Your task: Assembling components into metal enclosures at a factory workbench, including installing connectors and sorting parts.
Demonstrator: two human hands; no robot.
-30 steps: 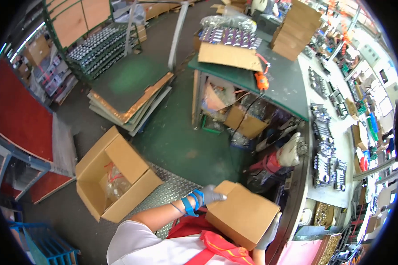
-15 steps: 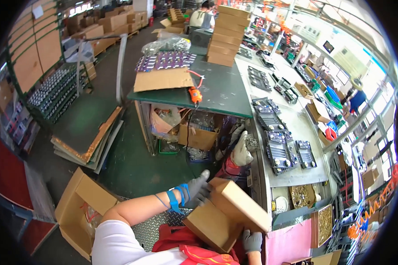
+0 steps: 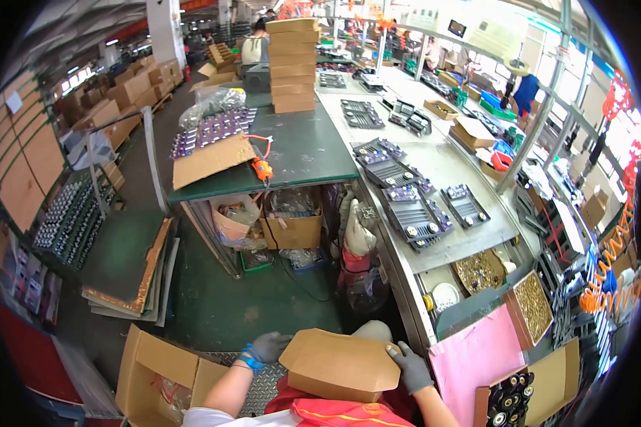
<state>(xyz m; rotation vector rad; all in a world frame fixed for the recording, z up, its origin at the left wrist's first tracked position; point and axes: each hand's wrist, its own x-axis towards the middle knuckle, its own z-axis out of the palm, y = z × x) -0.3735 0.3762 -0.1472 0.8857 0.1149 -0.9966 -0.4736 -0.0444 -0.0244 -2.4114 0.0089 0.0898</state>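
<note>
Lower centre of the frame: a closed cardboard box held between two gloved hands. Left hand curls against its left edge; right hand grips its right corner, fingers spread.

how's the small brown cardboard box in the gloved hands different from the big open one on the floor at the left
The small brown cardboard box is held up between the left hand and right hand; the large open cardboard box sits on the floor. The small one's flap covers its top; the large one's flaps stand open. Both are plain brown cardboard.
</note>
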